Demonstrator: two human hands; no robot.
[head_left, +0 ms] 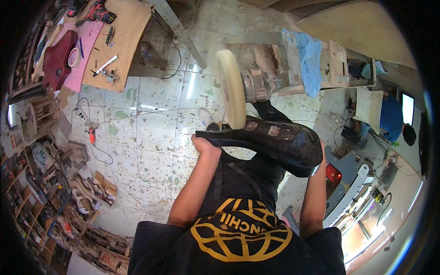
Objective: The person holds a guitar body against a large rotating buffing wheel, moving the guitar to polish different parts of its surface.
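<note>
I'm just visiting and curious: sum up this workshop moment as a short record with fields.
Left hand: gripping the narrow end of the black curved piece
Right hand: hidden behind the piece's wide end
Pale wheel: upright, lower rim at the piece; contact unclear
Wooden bench, upper left: drill, tape roll, maroon piece
Blue cloth: right of the wheel
Floor: pale tiles, speckled

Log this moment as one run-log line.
left hand: holding narrow end of black workpiece | right forearm: beside wide end, hand hidden | cream wheel: overlaps workpiece in view, contact unclear
</note>
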